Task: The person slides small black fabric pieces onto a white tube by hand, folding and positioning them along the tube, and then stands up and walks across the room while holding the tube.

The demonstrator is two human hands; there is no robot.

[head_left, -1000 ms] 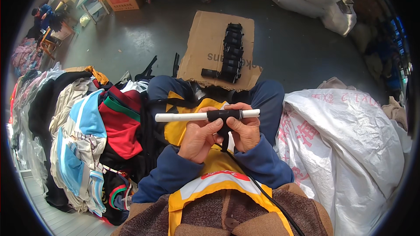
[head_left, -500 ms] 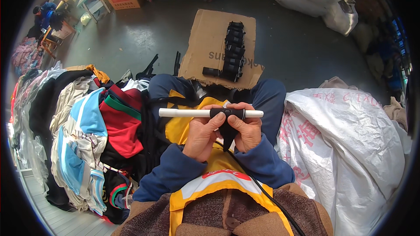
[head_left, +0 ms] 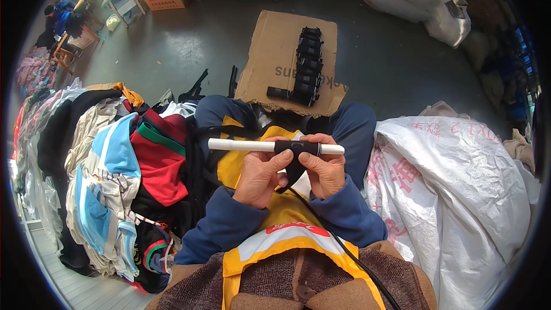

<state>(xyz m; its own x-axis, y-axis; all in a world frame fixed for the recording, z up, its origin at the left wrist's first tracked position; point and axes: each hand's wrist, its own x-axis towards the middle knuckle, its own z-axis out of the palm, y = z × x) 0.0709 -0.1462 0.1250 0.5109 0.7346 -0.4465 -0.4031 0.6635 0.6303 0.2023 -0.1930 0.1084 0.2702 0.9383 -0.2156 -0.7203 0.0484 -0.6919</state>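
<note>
In front of my lap a white tube lies level, crosswise between my hands. A narrow piece of black fabric is wrapped round its middle, with a short loose tail hanging below. My left hand is closed at the left side of the wrap, its thumb pressed on the fabric and fingers behind the tube. My right hand pinches the right side the same way, thumb on the black fabric. The fingers behind the tube are partly hidden.
Ahead, a cardboard sheet on the floor bears a row of black rolls. At left is a heap of folded clothes. A big white woven sack stands at right. A black cord crosses my yellow apron.
The black fabric has wound further round the tube; its hanging tail is shorter. Both thumbs have shifted slightly on the wrap. The rolls on the cardboard stay the same.
</note>
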